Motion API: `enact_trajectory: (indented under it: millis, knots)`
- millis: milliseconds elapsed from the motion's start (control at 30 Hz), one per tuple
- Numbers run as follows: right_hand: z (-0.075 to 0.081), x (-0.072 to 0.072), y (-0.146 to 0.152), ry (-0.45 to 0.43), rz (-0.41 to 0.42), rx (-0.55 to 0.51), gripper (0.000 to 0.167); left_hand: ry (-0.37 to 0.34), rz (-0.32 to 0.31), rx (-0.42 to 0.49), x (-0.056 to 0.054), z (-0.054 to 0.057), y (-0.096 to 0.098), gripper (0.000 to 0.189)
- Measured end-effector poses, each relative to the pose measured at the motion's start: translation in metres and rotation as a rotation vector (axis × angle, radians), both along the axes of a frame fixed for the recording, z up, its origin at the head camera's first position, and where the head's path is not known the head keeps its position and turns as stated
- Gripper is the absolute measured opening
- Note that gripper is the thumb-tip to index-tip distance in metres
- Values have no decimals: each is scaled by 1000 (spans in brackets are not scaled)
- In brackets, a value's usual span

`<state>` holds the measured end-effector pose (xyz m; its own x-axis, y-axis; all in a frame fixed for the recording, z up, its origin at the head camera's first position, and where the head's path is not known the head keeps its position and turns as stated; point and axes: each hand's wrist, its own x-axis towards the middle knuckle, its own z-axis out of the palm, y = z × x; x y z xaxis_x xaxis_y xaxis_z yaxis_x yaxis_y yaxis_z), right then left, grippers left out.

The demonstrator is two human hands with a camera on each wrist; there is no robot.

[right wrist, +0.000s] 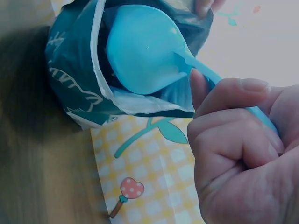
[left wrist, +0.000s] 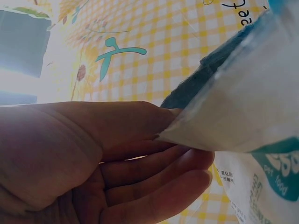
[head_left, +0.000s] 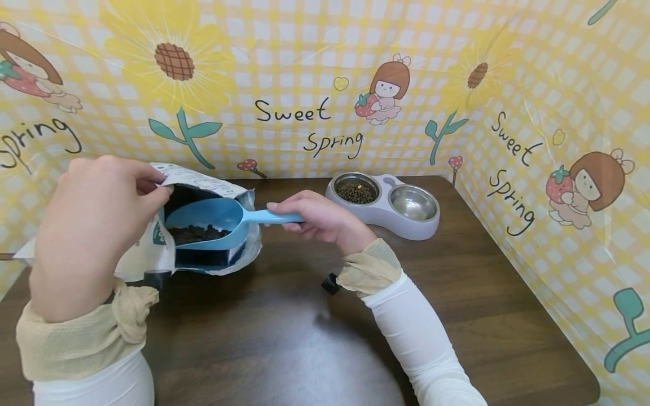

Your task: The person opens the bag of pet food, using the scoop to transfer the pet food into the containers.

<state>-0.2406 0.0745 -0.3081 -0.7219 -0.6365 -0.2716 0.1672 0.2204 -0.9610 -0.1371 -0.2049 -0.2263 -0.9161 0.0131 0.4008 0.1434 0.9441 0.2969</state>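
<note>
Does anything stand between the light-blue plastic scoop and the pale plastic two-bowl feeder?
Only the open white-and-teal bag, whose mouth surrounds the scoop's head, and the right hand holding its handle. Nothing else visible stands before the feeder.

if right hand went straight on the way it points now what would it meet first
Most likely the bag's open rim: the right hand points toward it, gripping the blue scoop, which reaches inside the bag. Depth is hard to judge, though.

Left hand (head_left: 96, 217) on a bag (head_left: 147, 256), right hand (head_left: 325, 219) on a blue scoop (head_left: 228, 213) of dark pellets (head_left: 198, 233) in the bag's mouth.
</note>
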Motion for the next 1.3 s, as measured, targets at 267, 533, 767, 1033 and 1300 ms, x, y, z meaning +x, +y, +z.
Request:
enact_trajectory:
  millis: [267,533,767,1033,1300]
  knots:
    - [3,-5,13,-7,12,12,35,-32,21,13,2,-1,1,27]
    - [7,-9,22,-7,38,36,36,-29,21,13,2,-1,1,27]
    - [9,-16,38,22,75,44,35,-25,19,13,1,-1,0,27]
    - [13,-25,65,53,123,4,38,-19,16,11,0,-1,0,28]
    - [18,-32,96,39,122,-78,45,-25,9,21,0,2,0,28]
